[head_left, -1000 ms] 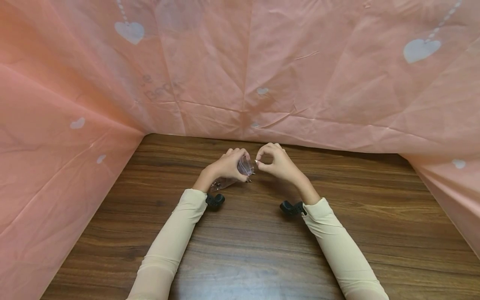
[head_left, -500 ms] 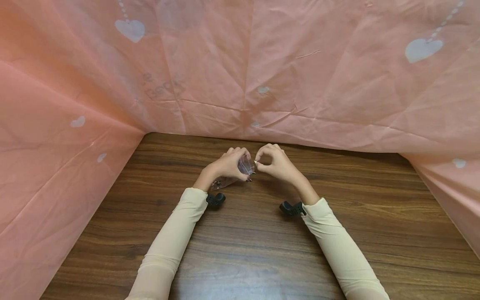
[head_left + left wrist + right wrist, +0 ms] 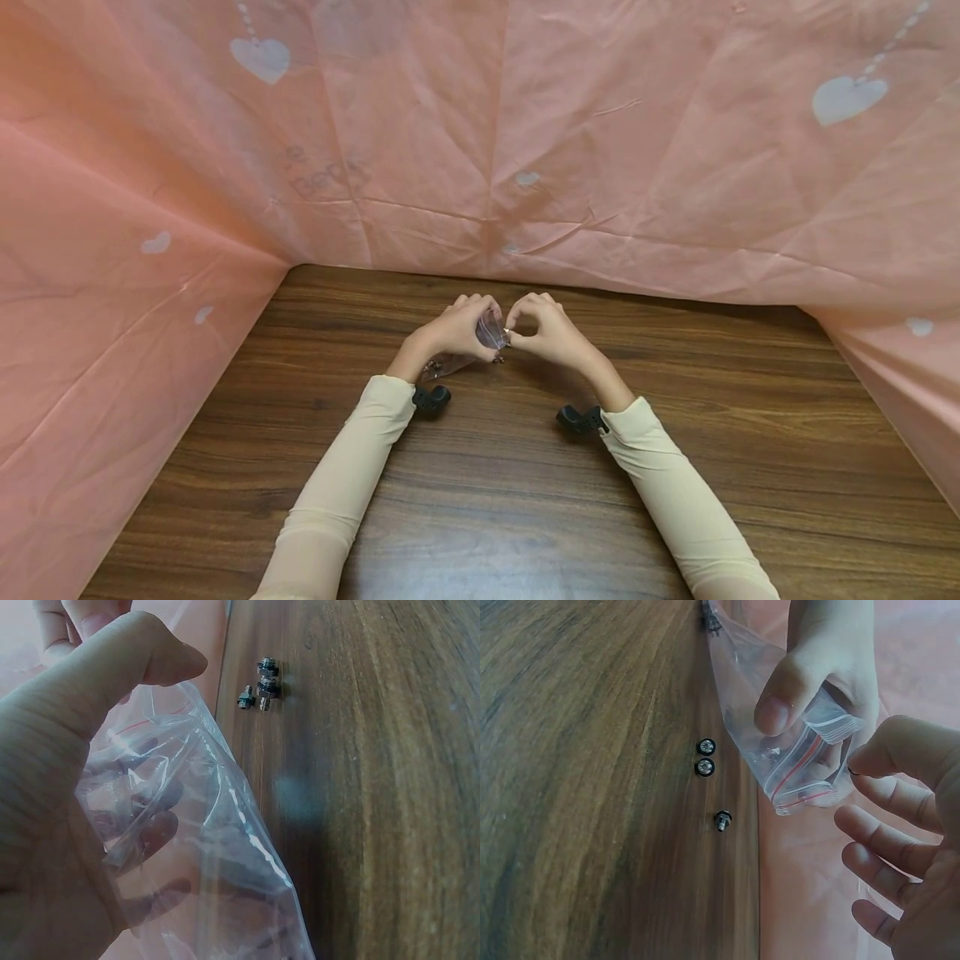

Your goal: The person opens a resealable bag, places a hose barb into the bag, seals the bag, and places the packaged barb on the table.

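Note:
My left hand [image 3: 450, 330] grips a clear zip bag [image 3: 742, 675] with a red line along its seal. The bag's mouth gapes between thumb and fingers, towards my right hand [image 3: 557, 337]. That hand pinches a tiny shiny piece [image 3: 507, 332] between thumb and forefinger at the bag's mouth; its kind is mostly hidden by the fingertips. Small dark and silver metal fittings lie loose on the table below, among them one fitting [image 3: 722, 820] set apart and two side by side [image 3: 268, 682]. A few similar fittings [image 3: 432, 367] show inside the bag's lower end.
The brown wood-grain table [image 3: 480, 483] spreads out around both forearms. Pink cloth [image 3: 420, 150] with pale hearts hangs behind it and at both sides. A black wrist mount [image 3: 431, 401] sits by the left cuff, another mount [image 3: 581, 419] by the right.
My right hand has come slightly left and down with the tiny piece, closing the gap to the bag's mouth. My left hand and the bag stay nearly still.

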Motion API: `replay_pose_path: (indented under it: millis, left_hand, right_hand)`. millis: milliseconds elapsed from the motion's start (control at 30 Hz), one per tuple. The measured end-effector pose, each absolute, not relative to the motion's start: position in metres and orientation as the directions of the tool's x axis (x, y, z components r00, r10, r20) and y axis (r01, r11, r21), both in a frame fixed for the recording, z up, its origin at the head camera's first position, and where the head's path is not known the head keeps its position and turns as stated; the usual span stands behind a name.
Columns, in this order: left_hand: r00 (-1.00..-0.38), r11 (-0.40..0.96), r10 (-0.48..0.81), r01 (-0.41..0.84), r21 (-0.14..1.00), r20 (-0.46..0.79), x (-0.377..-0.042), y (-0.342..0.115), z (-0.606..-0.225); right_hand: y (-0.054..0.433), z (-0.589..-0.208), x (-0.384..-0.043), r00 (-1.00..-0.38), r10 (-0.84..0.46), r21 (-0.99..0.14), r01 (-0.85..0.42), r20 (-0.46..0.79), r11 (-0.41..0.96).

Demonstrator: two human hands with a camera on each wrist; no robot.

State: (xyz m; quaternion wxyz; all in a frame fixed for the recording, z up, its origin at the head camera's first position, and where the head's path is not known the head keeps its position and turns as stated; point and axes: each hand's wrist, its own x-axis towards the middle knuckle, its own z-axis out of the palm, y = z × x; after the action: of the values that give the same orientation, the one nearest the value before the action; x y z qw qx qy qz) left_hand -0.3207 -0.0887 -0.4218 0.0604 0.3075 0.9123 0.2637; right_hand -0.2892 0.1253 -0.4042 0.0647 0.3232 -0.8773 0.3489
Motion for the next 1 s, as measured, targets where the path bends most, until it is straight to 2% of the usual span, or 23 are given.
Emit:
replay_pose_path:
  millis: [400,1000]
  left_hand:
    - [-0.805,0.666,0.591,0.521,0.534,0.049,-0.3214,-0.0896,-0.4198]
    - [-0.785,0.651,0.618,0.528,0.545,0.022,-0.3211,-0.0874,-0.4239]
  right_hand:
    - [0.1221,-0.4078,-0.2889,-0.783,-0.540,-0.548,-0.611,0.310,0.572]
    - [0.1213,-0.4115,-0.2890,-0.771,-0.538,-0.550,-0.628,0.341,0.550]
